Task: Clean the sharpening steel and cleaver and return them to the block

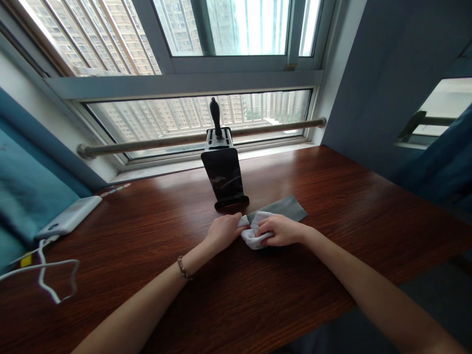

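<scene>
A flat grey cleaver-like blade (pixel 289 207) lies slantwise low over the tabletop, its broad end to the right. My left hand (pixel 225 230) is closed at its left end, where any handle is hidden by my fingers; a bit of white cloth shows beside them. My right hand (pixel 282 230) is closed on a crumpled white cloth (pixel 253 239) against the near side of the blade. Just beyond my hands stands a black knife block (pixel 223 174) with a shiny front. One black-handled tool (pixel 215 115) sticks up out of it.
The reddish-brown wooden table (pixel 155 236) reaches to the window sill. At the left lie a white power strip or adapter box (pixel 70 216) and a looped white cable (pixel 42 275). A horizontal pipe (pixel 158 143) crosses before the window. Blue curtains hang at both sides.
</scene>
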`<action>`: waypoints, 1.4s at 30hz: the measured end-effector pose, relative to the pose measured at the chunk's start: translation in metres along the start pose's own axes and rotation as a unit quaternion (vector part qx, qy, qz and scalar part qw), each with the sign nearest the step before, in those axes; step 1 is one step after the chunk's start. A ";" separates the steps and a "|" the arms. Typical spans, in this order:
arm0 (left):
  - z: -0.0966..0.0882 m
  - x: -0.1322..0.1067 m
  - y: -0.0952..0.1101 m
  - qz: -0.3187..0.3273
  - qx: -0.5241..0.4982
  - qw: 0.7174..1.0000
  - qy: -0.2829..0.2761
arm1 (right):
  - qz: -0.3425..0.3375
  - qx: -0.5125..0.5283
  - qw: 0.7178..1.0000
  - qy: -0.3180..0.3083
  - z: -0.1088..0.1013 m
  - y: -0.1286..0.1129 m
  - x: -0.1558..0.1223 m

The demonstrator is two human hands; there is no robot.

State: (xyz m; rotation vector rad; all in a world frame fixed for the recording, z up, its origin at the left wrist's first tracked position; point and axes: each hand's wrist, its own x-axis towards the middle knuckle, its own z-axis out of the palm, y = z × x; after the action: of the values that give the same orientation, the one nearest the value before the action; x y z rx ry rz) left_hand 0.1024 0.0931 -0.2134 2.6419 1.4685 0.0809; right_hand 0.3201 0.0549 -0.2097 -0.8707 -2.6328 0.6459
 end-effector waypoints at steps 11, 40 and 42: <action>0.005 0.013 -0.017 -0.050 -0.191 0.980 -0.015 | -0.062 -0.135 0.978 0.149 -0.018 -0.013 -0.005; 0.009 0.004 -0.012 -0.068 -0.192 0.978 0.055 | 0.312 0.408 0.695 0.503 -0.080 0.074 -0.079; 0.004 0.000 -0.008 -0.074 -0.135 0.985 0.075 | 0.303 0.490 0.687 0.444 -0.080 0.067 -0.078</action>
State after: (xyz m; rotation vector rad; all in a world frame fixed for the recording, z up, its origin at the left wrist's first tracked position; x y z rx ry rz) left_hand 0.0962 0.0970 -0.2181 2.3488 1.5686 0.4400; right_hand 0.4454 0.0808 -0.1846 -1.1959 -0.8424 1.1940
